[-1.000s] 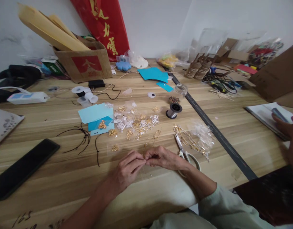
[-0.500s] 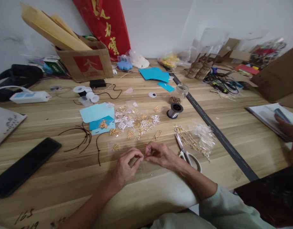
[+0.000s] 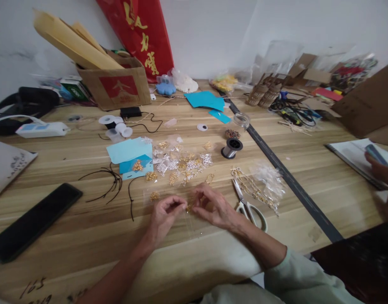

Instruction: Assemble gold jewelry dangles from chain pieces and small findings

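Both my hands meet near the front middle of the wooden table (image 3: 70, 236). My left hand (image 3: 164, 215) is curled, thumb and forefinger pinched toward a small gold chain piece (image 3: 190, 206); my right hand (image 3: 213, 207) pinches the same piece from the other side. It is so small that I cannot be sure which fingertips actually grip it, but it sits between the two hands, just above the tabletop.

Along the near edge the wood is bare on my left, giving open room. A black phone (image 3: 32, 221) lies flat at the near left, well apart from my hands. Black cords (image 3: 108, 185) trail between it and my left hand. Scissors (image 3: 249, 207) lie just right of my right wrist, touching a clear bag of gold chain (image 3: 260, 185).

Just beyond my fingers, loose gold and silver findings (image 3: 181, 164) are scattered, some in small clear bags, beside light blue paper (image 3: 129, 150). A spool of wire (image 3: 231, 147) stands right of them, with an open glass jar (image 3: 241, 120) holding dark beads behind it. A dark strip (image 3: 289, 177) runs diagonally across the table to the right.

At the far right, another person's hand (image 3: 382, 171) rests on a notebook (image 3: 352, 156).

Farther left, a white power strip (image 3: 42, 128) lies near the edge. Against the wall, a cardboard box (image 3: 118, 86) holds tan paper rolls (image 3: 70, 40), with a red bag (image 3: 140, 33) behind it.
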Demonstrator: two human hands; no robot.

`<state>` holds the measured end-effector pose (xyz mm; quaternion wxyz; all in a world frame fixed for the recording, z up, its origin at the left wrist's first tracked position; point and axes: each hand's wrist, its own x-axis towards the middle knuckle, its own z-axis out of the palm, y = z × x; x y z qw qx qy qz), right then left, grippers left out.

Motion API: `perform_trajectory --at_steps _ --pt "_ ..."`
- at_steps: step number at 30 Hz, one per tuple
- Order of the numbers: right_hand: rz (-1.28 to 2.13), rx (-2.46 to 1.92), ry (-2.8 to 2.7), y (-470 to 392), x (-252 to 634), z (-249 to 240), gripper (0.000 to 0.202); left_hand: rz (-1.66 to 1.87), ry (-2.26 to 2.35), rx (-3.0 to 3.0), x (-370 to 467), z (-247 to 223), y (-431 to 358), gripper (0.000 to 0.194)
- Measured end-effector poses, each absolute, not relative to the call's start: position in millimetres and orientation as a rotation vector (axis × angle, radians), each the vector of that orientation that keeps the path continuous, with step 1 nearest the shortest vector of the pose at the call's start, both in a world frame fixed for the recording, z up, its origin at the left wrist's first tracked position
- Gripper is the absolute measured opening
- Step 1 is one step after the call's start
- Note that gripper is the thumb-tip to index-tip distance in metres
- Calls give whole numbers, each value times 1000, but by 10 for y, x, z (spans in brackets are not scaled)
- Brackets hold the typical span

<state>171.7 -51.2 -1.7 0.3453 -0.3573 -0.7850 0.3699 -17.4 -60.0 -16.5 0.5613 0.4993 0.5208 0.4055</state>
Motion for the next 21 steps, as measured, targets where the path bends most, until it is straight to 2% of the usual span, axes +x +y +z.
perform_trajectory --at_steps 2,6,8,16,21 --pt "791 -927 -2060 -521 1725 -8 33 970 1241 1110 -174 -159 -595 10" --pt "487 -912 -2191 -561 1741 8 16 969 1235 1052 -176 -152 -594 11" --pt "427 -933 -2269 -578 1742 12 15 965 1224 1052 -174 -153 -596 11" --pt "531 -1001 -2369 -545 1708 52 22 946 1191 1066 -166 -145 -598 13" --pt "590 -961 -2300 -530 1709 7 18 942 1176 1107 -184 -181 -595 13"
